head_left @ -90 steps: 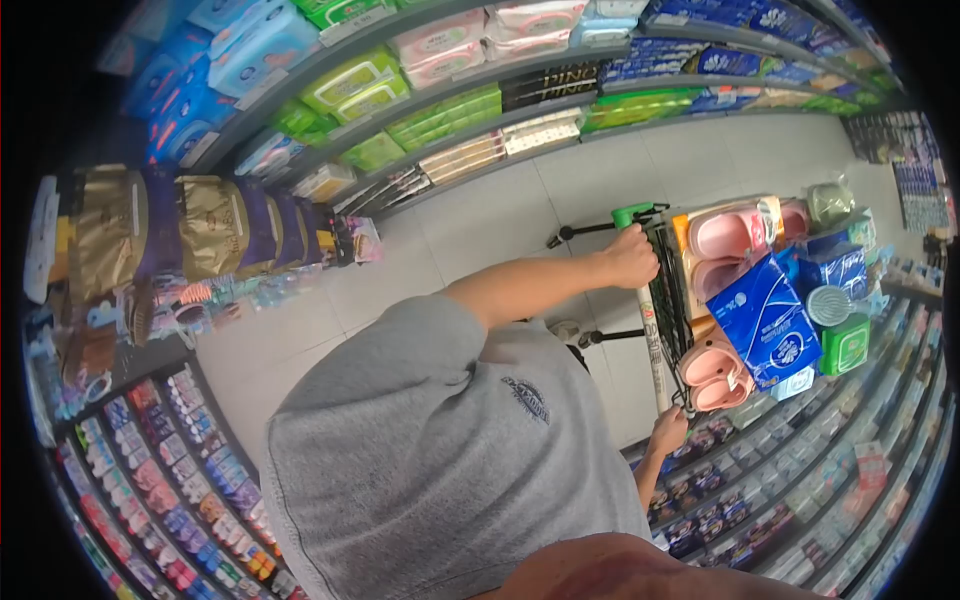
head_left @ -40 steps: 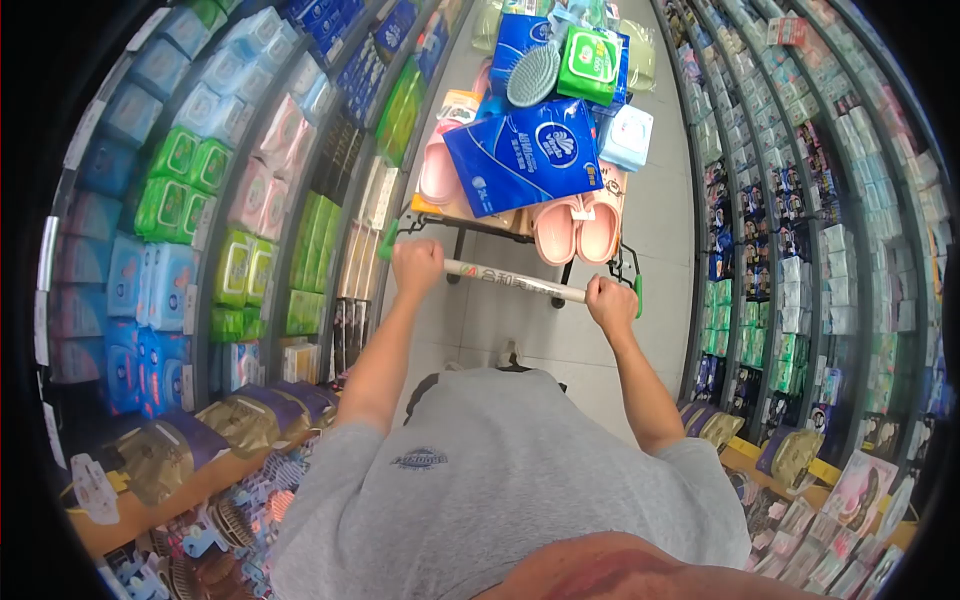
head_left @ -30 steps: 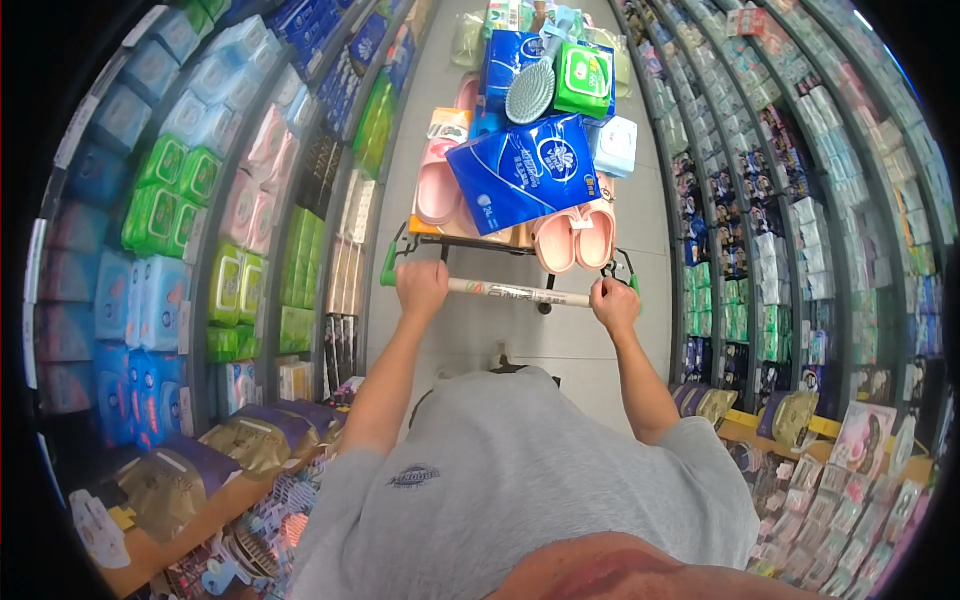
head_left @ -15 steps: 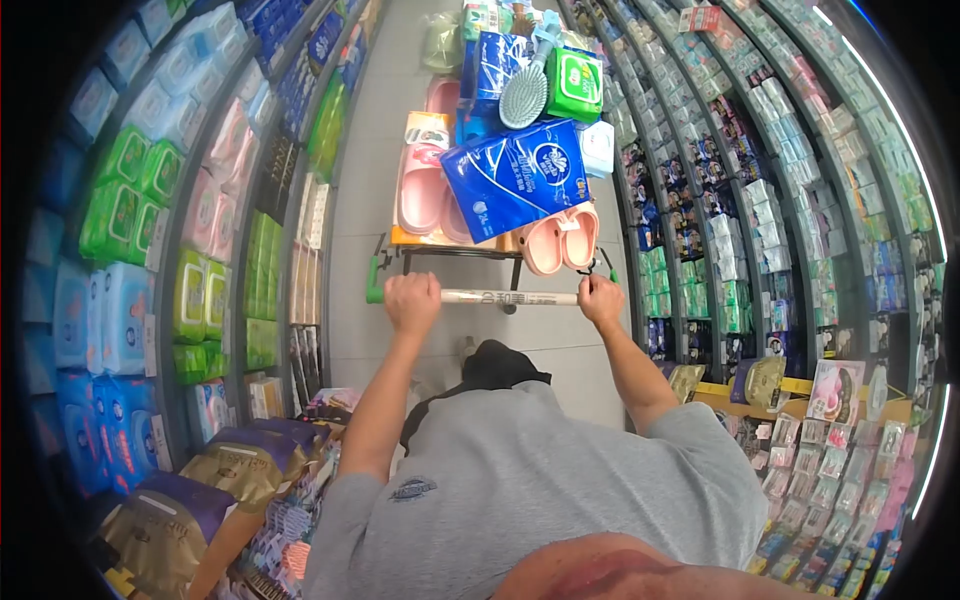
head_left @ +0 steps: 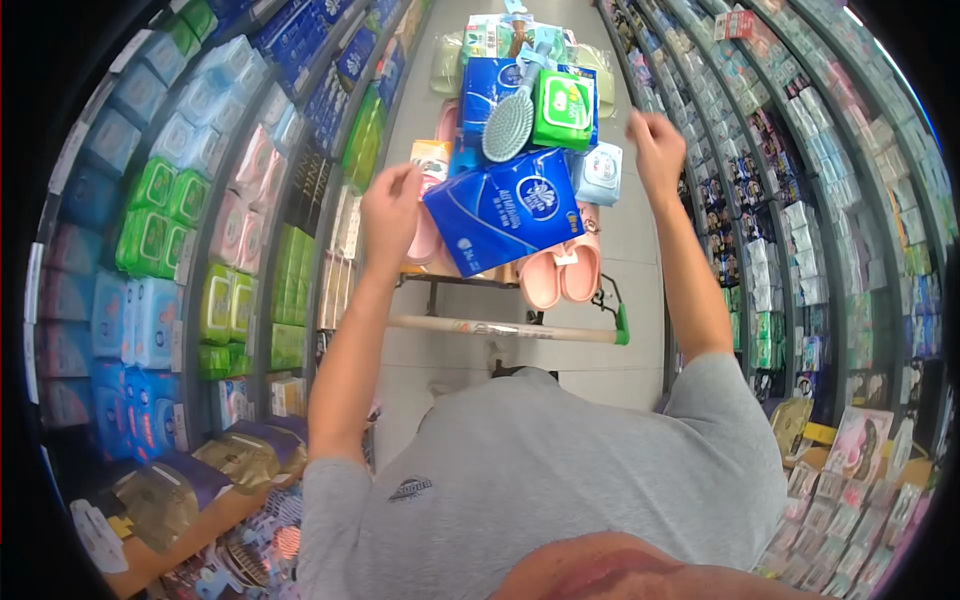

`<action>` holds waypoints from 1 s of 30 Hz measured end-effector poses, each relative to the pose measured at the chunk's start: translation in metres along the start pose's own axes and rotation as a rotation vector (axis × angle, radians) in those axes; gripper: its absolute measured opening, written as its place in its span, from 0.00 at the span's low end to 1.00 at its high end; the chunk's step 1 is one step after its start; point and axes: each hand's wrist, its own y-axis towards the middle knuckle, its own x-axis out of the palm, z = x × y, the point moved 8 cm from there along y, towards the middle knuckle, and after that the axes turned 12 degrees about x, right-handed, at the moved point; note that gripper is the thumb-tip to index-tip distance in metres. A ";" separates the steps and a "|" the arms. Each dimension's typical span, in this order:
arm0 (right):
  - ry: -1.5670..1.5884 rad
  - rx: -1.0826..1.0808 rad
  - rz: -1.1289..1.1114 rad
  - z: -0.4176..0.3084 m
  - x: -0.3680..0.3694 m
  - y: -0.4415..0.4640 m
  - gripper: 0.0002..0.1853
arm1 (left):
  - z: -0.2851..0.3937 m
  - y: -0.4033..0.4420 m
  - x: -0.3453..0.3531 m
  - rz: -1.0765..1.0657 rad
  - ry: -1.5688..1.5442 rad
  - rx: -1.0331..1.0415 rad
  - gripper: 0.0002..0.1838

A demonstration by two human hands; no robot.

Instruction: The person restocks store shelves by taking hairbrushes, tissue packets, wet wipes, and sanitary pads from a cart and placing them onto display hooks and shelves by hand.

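Both hands are off the pale handle bar [head_left: 510,329] of a loaded shopping cart. My left hand [head_left: 392,215] is raised at the cart's left side, beside a pink slipper [head_left: 427,238], its fingers loosely curled; whether they touch anything is unclear. Past the cart's right side, my right hand [head_left: 657,150] hangs in the air with bent fingers and nothing in it. A blue tissue pack [head_left: 505,212] lies tilted on the load, with pink clogs [head_left: 560,275] below it. Behind it are a grey-green hairbrush [head_left: 508,126], a green wipes pack [head_left: 563,110] and a light blue pack [head_left: 599,174].
Shelves with wipes packs [head_left: 150,320] line the left side, and shelves of small packaged goods [head_left: 770,240] line the right. Gold and purple bags [head_left: 150,500] stand at the lower left. Grey tiled floor [head_left: 640,290] shows around the cart.
Both hands have let go of the handle bar and risen, the left to the cart's left side, the right outward past its right side. The cart's load sits slightly lower in view.
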 end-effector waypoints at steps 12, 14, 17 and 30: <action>-0.411 0.242 -0.636 0.031 0.181 0.158 0.48 | -0.046 0.039 0.099 -0.305 0.186 -0.391 0.28; -0.399 0.231 -0.714 0.018 0.183 0.148 0.38 | -0.054 0.038 0.110 -0.340 0.053 -0.488 0.26; -0.260 0.228 -0.793 0.019 0.193 0.147 0.28 | -0.061 0.035 0.116 -0.271 -0.155 -0.535 0.26; 0.631 0.339 -1.038 -0.024 0.202 0.193 0.23 | 0.014 0.027 0.037 0.094 -0.446 -0.281 0.25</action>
